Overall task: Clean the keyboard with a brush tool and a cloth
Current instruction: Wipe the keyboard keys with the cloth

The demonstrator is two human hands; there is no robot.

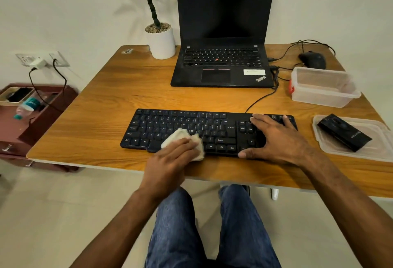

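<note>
The left hand (170,157) is gripping the bunched cloth (182,140) against the near middle keys of the keyboard (212,127) while the right hand (274,138) is lying flat and spread, steadying its right end, so short, firm, even strokes along each row seem wisest

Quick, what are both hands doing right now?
Left hand: holds the cloth, pressing it on the keyboard.
Right hand: open, fingers spread flat on the keyboard's right end.
</note>
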